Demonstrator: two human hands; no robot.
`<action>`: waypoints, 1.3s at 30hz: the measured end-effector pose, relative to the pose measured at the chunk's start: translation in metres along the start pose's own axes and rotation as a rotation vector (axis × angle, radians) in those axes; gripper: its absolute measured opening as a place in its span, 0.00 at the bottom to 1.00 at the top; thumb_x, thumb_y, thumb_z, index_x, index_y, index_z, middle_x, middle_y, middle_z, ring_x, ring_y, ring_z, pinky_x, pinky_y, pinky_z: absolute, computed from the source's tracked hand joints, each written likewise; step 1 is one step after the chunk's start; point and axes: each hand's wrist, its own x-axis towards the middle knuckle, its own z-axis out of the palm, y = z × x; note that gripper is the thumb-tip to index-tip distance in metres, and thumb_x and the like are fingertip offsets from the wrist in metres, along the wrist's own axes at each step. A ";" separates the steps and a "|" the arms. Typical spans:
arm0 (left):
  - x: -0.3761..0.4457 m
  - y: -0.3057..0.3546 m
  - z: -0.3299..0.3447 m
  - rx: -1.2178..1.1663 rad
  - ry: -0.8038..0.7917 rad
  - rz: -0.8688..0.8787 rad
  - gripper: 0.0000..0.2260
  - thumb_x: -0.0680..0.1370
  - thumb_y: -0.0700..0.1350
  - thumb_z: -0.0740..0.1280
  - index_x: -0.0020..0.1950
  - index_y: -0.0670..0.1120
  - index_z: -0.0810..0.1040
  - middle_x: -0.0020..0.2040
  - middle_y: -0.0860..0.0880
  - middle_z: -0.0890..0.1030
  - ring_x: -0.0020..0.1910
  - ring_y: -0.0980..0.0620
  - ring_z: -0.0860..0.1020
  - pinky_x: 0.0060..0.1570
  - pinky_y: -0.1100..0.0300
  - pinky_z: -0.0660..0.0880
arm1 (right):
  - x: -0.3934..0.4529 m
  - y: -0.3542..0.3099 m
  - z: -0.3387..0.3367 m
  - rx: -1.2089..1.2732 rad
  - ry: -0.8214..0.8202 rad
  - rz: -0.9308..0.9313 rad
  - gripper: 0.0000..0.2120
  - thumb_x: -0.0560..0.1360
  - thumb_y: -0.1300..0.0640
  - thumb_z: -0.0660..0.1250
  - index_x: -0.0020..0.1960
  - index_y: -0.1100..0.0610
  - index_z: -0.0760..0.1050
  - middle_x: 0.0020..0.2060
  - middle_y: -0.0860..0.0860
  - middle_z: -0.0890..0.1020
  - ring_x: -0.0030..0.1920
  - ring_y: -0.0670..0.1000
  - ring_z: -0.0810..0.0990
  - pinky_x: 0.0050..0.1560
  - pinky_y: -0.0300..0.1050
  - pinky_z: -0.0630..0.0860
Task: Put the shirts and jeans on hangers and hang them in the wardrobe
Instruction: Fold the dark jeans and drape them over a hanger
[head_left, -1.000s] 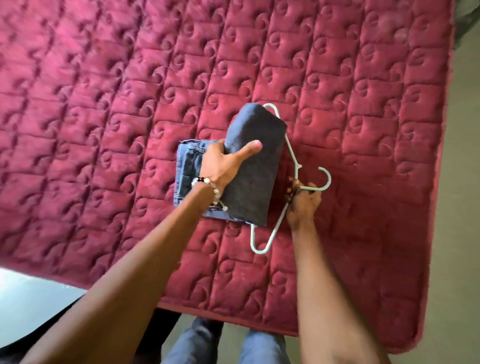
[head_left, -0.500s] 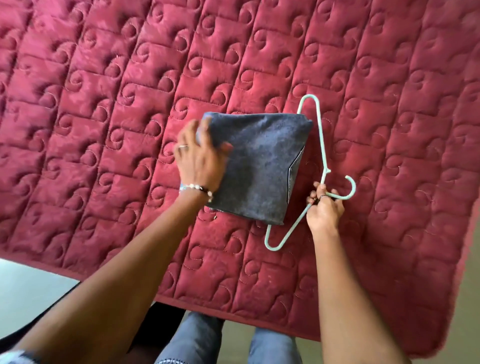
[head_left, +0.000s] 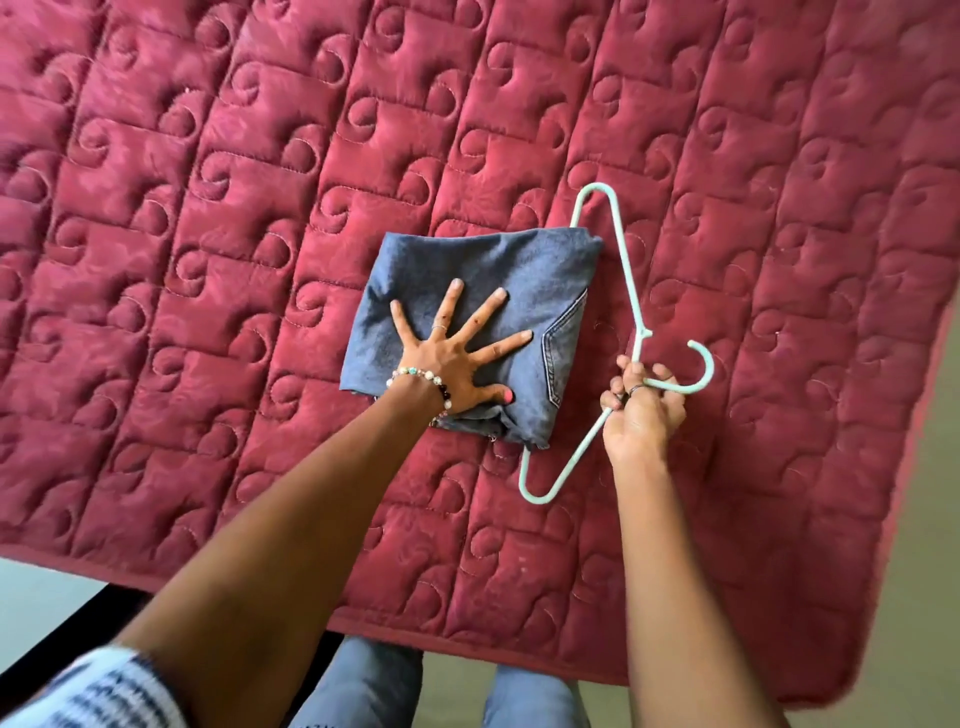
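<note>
**Folded jeans pressed flat, hanger held beside them**

Head view: The left hand (head_left: 457, 358) lay flat on the folded jeans (head_left: 483, 306), its grip fully open, fingers spread wide and straight, palm pressing the denim down onto the red quilted mattress (head_left: 208, 260). A beaded bracelet (head_left: 421, 382) circled that wrist. The jeans sat near the centre of the frame, a stitched back pocket showing toward their 3 o'clock edge.

The right hand (head_left: 641, 410), at about 4 o'clock from the jeans, had its grip closed around the pale green hanger (head_left: 631, 291), fingers curled about the neck just below the hook, which curved off toward 3 o'clock. One shoulder of the hanger ran up toward 12 o'clock along the jeans' right edge; the other ran down toward 7 o'clock.

The hanger's lower bar was hidden where it met the denim, so whether it passed through the fold or merely under it could not be told. A striped sleeve (head_left: 104, 691) at 7 o'clock was blurred and cut off. The person's denim-clad knees (head_left: 363, 686) showed at 6 o'clock, cropped by the frame edge.
</note>
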 end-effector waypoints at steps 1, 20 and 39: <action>-0.002 -0.002 -0.003 -0.032 -0.015 0.001 0.34 0.68 0.78 0.46 0.68 0.74 0.33 0.74 0.62 0.29 0.73 0.43 0.29 0.53 0.18 0.37 | -0.008 -0.005 0.002 -0.001 -0.039 -0.029 0.14 0.78 0.72 0.60 0.47 0.53 0.67 0.40 0.59 0.79 0.24 0.45 0.69 0.22 0.34 0.61; -0.231 0.041 -0.151 -0.681 0.580 -0.708 0.22 0.75 0.44 0.67 0.69 0.47 0.71 0.57 0.42 0.80 0.57 0.42 0.79 0.55 0.52 0.75 | -0.216 -0.155 0.066 -0.629 -1.298 -0.498 0.11 0.74 0.71 0.67 0.50 0.56 0.79 0.35 0.56 0.83 0.25 0.41 0.68 0.25 0.34 0.65; -0.699 0.291 -0.214 -0.126 1.316 -1.127 0.16 0.77 0.57 0.55 0.50 0.50 0.77 0.42 0.47 0.84 0.40 0.43 0.82 0.39 0.48 0.78 | -0.616 -0.225 -0.117 -0.616 -2.648 -0.711 0.07 0.73 0.73 0.67 0.50 0.67 0.78 0.30 0.51 0.83 0.25 0.44 0.73 0.27 0.36 0.69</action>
